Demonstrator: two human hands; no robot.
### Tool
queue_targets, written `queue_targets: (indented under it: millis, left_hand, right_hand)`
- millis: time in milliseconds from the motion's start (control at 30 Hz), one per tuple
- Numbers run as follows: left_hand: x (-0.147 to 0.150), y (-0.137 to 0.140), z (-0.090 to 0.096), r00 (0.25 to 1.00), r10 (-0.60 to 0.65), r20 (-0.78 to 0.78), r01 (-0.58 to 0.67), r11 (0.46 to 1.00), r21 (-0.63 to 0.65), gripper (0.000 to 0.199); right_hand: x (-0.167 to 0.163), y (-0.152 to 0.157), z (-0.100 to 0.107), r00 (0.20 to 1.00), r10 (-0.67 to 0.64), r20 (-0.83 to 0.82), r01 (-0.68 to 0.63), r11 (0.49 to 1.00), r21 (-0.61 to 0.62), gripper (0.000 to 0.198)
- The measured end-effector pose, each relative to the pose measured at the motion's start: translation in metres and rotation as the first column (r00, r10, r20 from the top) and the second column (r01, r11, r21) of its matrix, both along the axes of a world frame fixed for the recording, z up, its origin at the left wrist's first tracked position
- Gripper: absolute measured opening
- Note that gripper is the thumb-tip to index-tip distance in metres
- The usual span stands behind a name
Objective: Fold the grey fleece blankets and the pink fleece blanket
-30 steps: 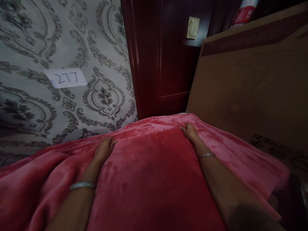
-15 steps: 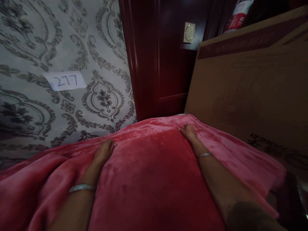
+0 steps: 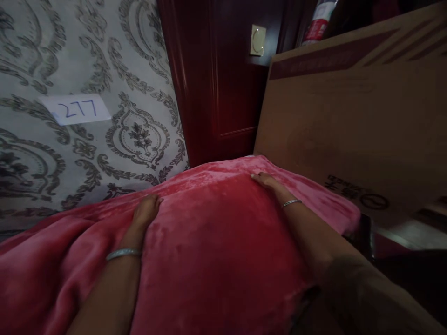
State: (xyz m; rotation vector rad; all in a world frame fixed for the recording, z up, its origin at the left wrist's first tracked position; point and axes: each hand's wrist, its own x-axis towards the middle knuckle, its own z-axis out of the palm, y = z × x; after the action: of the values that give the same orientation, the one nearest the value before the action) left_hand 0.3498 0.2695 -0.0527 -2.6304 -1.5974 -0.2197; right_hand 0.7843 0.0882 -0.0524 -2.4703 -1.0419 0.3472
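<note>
Between left hand (image 3: 146, 209) and right hand (image 3: 267, 180) stretches bare blanket edge (image 3: 206, 187).

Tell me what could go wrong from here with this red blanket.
The red plush blanket is bunched in folds beside the left hand, so pulling there might leave it crooked. The pale bangle on the left wrist and thin bracelet on the right might snag its pile. Its far right side lies close to the cardboard box; a bump could disturb the red-labelled bottle showing above the box's top edge.
</note>
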Motion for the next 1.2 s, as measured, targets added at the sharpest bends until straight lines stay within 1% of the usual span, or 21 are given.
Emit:
queue_targets:
  millis: [133, 200, 267, 333, 367, 433, 467, 533, 567, 600, 633, 667, 733, 767, 833, 1000, 1133, 1200]
  left_hand:
    - [0.007, -0.011, 0.011, 0.995, 0.007, -0.096, -0.007, 1.0, -0.003, 0.04]
    - [0.009, -0.021, 0.022, 0.992, 0.019, -0.127, -0.019, 1.0, 0.002, 0.041]
    - [0.01, -0.037, 0.036, 0.989, 0.011, -0.149, -0.009, 1.0, 0.01, 0.043]
    - [0.009, -0.063, 0.047, 0.985, -0.038, -0.169, 0.04, 0.999, 0.009, 0.049]
    - [0.008, -0.079, 0.05, 0.981, -0.084, -0.177, 0.085, 0.996, -0.002, 0.053]
    - [0.003, -0.12, 0.047, 0.958, -0.23, -0.17, 0.226, 0.973, -0.043, 0.059]
    - [-0.001, -0.144, 0.041, 0.934, -0.321, -0.155, 0.313, 0.947, -0.072, 0.059]
    - [-0.013, -0.195, 0.024, 0.86, -0.5, -0.101, 0.485, 0.863, -0.138, 0.059]
    - [-0.02, -0.22, 0.014, 0.824, -0.562, -0.073, 0.545, 0.821, -0.169, 0.059]
    - [-0.028, -0.243, 0.004, 0.804, -0.593, -0.045, 0.576, 0.796, -0.184, 0.059]
    - [-0.035, -0.264, -0.006, 0.804, -0.594, -0.028, 0.581, 0.794, -0.176, 0.061]
    - [-0.041, -0.28, -0.015, 0.816, -0.577, -0.014, 0.57, 0.809, -0.145, 0.063]
    - [-0.049, -0.302, -0.027, 0.851, -0.526, 0.004, 0.525, 0.849, -0.062, 0.064]
    - [-0.051, -0.308, -0.031, 0.864, -0.503, 0.011, 0.503, 0.864, -0.022, 0.063]
    - [-0.051, -0.312, -0.034, 0.877, -0.48, 0.026, 0.479, 0.877, 0.033, 0.057]
    - [-0.051, -0.319, -0.04, 0.893, -0.442, 0.085, 0.435, 0.896, 0.088, 0.049]
    - [-0.054, -0.332, -0.052, 0.903, -0.405, 0.143, 0.381, 0.91, 0.166, 0.044]
    - [-0.054, -0.336, -0.058, 0.91, -0.382, 0.162, 0.347, 0.915, 0.208, 0.042]
  right_hand:
    - [-0.004, -0.06, 0.004, 0.995, -0.028, -0.094, 0.027, 0.999, -0.019, 0.053]
    - [-0.01, -0.095, 0.003, 0.99, -0.032, -0.137, 0.032, 0.999, -0.008, 0.051]
    - [-0.016, -0.128, 0.002, 0.984, -0.024, -0.176, 0.026, 1.0, 0.008, 0.049]
    - [-0.021, -0.158, -0.001, 0.977, -0.015, -0.212, 0.022, 0.999, 0.028, 0.047]
    - [-0.023, -0.17, -0.003, 0.974, -0.015, -0.227, 0.024, 0.999, 0.037, 0.048]
    - [-0.025, -0.19, -0.007, 0.968, -0.025, -0.25, 0.038, 0.998, 0.047, 0.054]
    - [-0.025, -0.196, -0.01, 0.969, -0.038, -0.244, 0.05, 0.998, 0.045, 0.058]
    - [-0.027, -0.206, -0.015, 0.979, -0.066, -0.191, 0.073, 0.997, 0.029, 0.065]
    - [-0.028, -0.208, -0.018, 0.984, -0.079, -0.158, 0.083, 0.996, 0.02, 0.066]
    - [-0.03, -0.21, -0.02, 0.988, -0.089, -0.128, 0.091, 0.996, 0.01, 0.065]
    - [-0.032, -0.212, -0.022, 0.99, -0.094, -0.107, 0.094, 0.996, -0.001, 0.063]
    - [-0.035, -0.212, -0.023, 0.991, -0.094, -0.095, 0.094, 0.996, -0.009, 0.059]
    - [-0.04, -0.213, -0.023, 0.993, -0.093, -0.069, 0.091, 0.996, -0.022, 0.053]
    - [-0.044, -0.212, -0.023, 0.995, -0.092, -0.048, 0.091, 0.995, -0.029, 0.051]
    - [-0.051, -0.212, -0.021, 0.996, -0.088, 0.002, 0.088, 0.995, -0.043, 0.05]
    - [-0.06, -0.214, -0.018, 0.995, -0.052, 0.08, 0.059, 0.994, -0.088, 0.052]
    - [-0.05, -0.211, -0.025, 0.994, -0.01, 0.108, 0.024, 0.992, -0.121, 0.05]
    - [-0.042, -0.208, -0.032, 0.994, 0.008, 0.113, 0.005, 0.994, -0.113, 0.05]
